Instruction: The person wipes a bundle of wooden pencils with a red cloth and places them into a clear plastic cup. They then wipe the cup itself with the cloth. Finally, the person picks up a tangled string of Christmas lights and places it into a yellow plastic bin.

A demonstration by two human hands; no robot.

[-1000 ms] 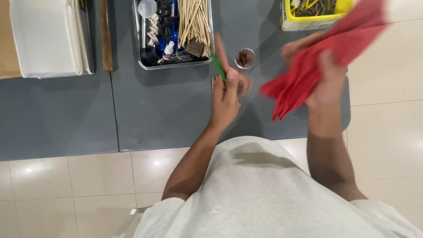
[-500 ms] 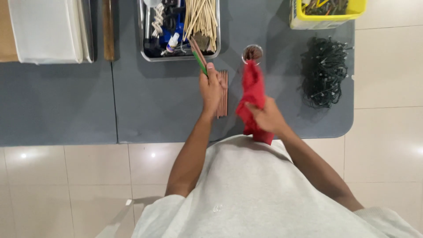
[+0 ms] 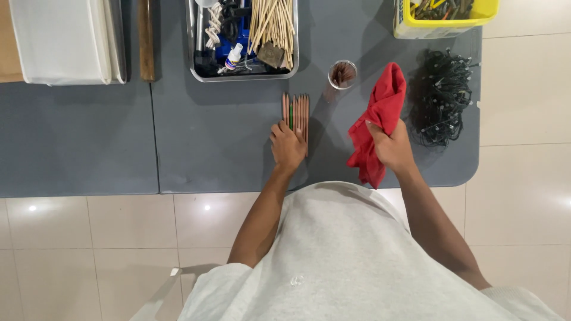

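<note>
Grey table (image 3: 89, 137) runs the width of the scene, and taking the metal tray (image 3: 196, 65) at its far edge as the marker, everything reads off from there. Well to the left of the tray lies a stack of folded white cloth (image 3: 62, 38), with a wooden stick (image 3: 146, 38) between it and the tray. The tray itself is crowded with thin wooden sticks, a coil of pale rope and a small white bottle. Just in front of the tray's right corner a row of pencils (image 3: 295, 110) lies side by side on the table, mostly reddish brown with one green one among them, all pointing toward the tray. The left hand (image 3: 288, 147) rests palm down on their near ends, fingers flat and held together. To the right of the tray stands a small clear cup (image 3: 343, 74) holding something brown. Further right, the right hand (image 3: 391, 145) is closed in a fist around a red cloth (image 3: 380, 113), which stands bunched above the fingers and hangs in a loose fold below them. Beyond that sits a tangle of black string lights (image 3: 443, 104), and behind it, level with the tray, a yellow bin (image 3: 440, 24).
</note>
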